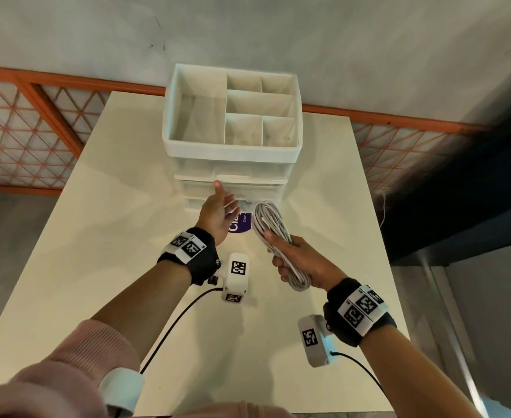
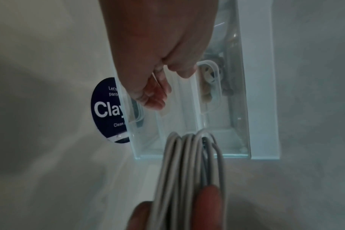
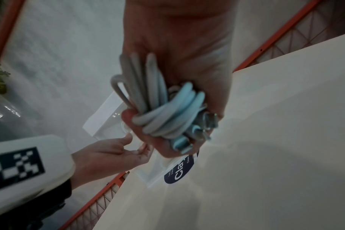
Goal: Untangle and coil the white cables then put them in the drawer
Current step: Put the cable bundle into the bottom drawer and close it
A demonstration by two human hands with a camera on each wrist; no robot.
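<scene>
Here your right hand has its grip closed round the coil of white cables, thumb across the strands, holding it above the bench just in front of the drawer unit. From the right wrist the metal plug ends sit bunched against your fingers. Your left hand is held loose with fingers straight, gripping nothing, right at the clear drawer fronts; from the left wrist its fingertips lie near a handle, though you cannot tell if they touch. The drawers look closed, so their fronts stand between coil and inside. A dark round sticker lies on the bench below your left hand. A divided tray tops the unit. Behind the bench runs an orange lattice fence
</scene>
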